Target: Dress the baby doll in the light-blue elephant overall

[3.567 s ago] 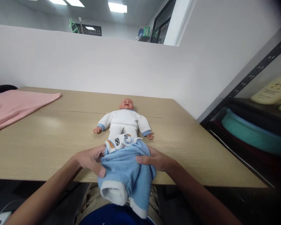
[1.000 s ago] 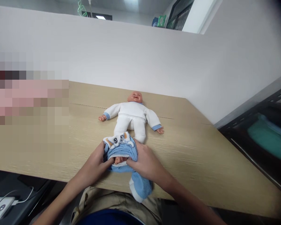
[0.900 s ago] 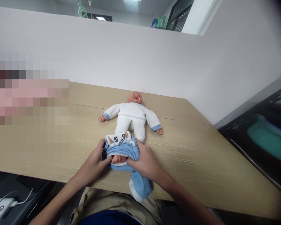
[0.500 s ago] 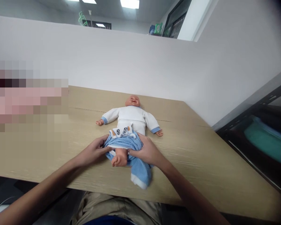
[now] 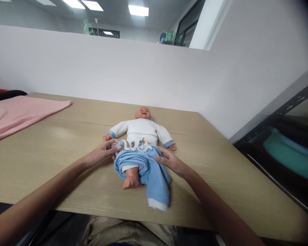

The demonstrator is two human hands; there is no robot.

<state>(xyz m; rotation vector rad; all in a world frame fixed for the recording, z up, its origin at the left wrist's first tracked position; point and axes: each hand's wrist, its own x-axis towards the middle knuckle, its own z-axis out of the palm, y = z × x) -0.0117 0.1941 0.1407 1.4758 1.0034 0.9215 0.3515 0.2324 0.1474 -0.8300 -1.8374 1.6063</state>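
A baby doll (image 5: 140, 127) in a white top lies on its back on the wooden table (image 5: 53, 157), head away from me. Fluffy blue trousers (image 5: 146, 167) with an animal face on the waist cover its hips. One bare foot (image 5: 129, 182) pokes out of the left trouser leg; the other trouser leg lies flat and limp. My left hand (image 5: 104, 153) pinches the waistband at the doll's left hip. My right hand (image 5: 169, 160) grips the blue fabric at the other side.
A pink cloth (image 5: 17, 112) lies at the table's far left. A white partition wall (image 5: 118, 71) runs behind the table. To the right stands a dark metal shelf (image 5: 279, 119) holding a teal tub (image 5: 290, 153).
The blue trousers have gone up the doll's legs to its hips, and both hands moved away from me with them. One bare foot has come out of a trouser leg.
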